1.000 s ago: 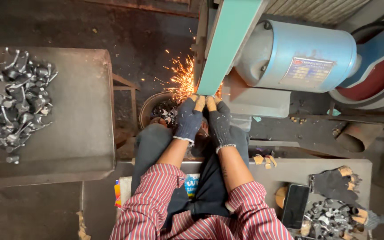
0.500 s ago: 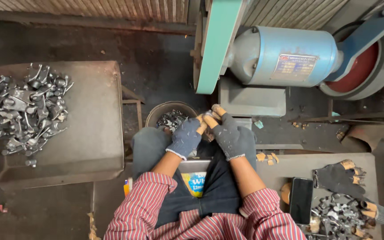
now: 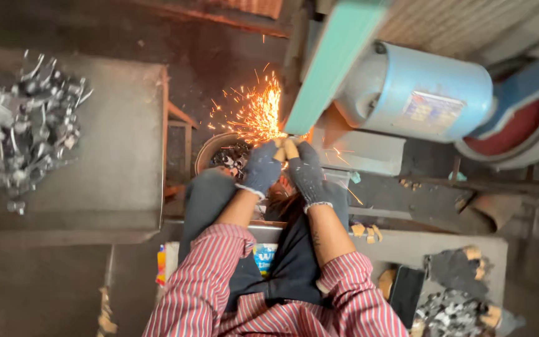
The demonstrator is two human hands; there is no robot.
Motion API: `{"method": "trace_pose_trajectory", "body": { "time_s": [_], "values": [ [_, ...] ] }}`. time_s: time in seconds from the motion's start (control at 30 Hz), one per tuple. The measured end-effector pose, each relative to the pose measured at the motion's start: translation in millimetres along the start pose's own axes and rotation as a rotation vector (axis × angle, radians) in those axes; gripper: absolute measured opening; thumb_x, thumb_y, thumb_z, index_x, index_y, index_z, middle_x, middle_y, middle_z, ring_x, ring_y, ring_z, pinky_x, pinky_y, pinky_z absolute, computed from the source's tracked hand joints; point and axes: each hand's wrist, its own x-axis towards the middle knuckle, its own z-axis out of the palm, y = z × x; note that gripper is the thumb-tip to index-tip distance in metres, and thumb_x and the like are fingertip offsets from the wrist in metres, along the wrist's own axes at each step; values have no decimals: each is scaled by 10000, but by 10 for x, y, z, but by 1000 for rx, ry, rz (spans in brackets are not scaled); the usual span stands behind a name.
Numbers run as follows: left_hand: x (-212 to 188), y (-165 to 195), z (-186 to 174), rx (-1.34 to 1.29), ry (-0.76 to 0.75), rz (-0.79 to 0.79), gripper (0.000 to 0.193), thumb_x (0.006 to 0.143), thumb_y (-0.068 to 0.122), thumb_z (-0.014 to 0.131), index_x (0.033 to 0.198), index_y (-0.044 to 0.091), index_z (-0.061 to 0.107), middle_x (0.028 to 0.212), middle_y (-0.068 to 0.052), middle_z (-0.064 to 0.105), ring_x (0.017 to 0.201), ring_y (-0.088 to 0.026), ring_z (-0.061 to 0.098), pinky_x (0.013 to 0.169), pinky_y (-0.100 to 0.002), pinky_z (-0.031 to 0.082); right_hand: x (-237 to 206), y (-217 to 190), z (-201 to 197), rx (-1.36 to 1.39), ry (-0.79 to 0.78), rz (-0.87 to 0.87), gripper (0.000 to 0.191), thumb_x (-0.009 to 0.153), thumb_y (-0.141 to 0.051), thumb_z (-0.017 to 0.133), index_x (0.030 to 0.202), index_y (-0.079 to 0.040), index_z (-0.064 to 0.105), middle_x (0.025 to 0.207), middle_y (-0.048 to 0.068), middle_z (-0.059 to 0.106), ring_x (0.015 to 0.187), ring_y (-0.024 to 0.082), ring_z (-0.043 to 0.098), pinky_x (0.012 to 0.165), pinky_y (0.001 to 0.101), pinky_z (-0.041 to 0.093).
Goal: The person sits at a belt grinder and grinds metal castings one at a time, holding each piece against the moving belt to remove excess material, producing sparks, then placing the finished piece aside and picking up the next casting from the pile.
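Both my hands wear dark knit gloves with tan fingertips. My left hand [image 3: 262,168] and my right hand [image 3: 307,170] are pressed together at the lower end of a green sanding belt [image 3: 329,65]. They pinch a small workpiece that is hidden between the fingertips. Orange sparks [image 3: 254,112] spray up and to the left from the contact point. Below the hands stands a round metal bowl [image 3: 210,153] with small dark parts in it.
A blue motor [image 3: 419,103] and a red wheel [image 3: 519,128] sit right of the belt. A grey table [image 3: 113,168] on the left bears a heap of metal parts [image 3: 23,131]. At lower right lie spare gloves [image 3: 460,268], a black phone [image 3: 405,288] and more metal parts [image 3: 447,312].
My hands have moved back up to the belt and sparks fly again; half a second ago they were lowered off it with no sparks.
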Motion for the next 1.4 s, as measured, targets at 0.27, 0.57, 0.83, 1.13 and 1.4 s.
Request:
{"method": "trace_pose_trajectory", "body": {
  "time_s": [0.27,0.57,0.83,1.13,1.4],
  "values": [
    [-29,179,-112,301,34,15,325,922,388,634,1103,150,762,928,-181,726,844,-393,688,690,-497,526,-13,150,264,915,-49,198,388,1066,-353,601,1164,16,667,1035,98,711,935,207,645,861,344,527],
    [-186,229,-193,-573,-21,-8,345,888,300,777,1150,80,728,999,-66,761,846,-187,693,677,-362,588,-347,-387,53,625,-83,264,402,985,-349,620,1205,-16,665,956,130,715,764,214,592,669,344,464],
    [-276,246,318,-1225,121,-463,246,998,232,590,1169,75,673,991,-26,715,830,-147,659,693,-332,555,-8,12,50,369,-14,31,295,977,-231,698,1081,45,686,933,70,747,829,143,688,755,281,557],
    [12,81,-37,-132,293,157,212,995,219,643,1000,21,720,910,-190,724,841,-348,706,746,-415,542,149,333,-22,418,-29,106,295,1001,-225,686,1102,53,683,968,81,721,840,138,658,753,308,569],
    [-10,276,201,-131,311,142,242,988,258,618,965,31,698,897,-203,711,847,-396,692,731,-461,530,119,200,-139,580,-26,123,306,999,-219,645,1177,29,675,1043,66,738,897,132,684,810,276,568]
  ]
}}
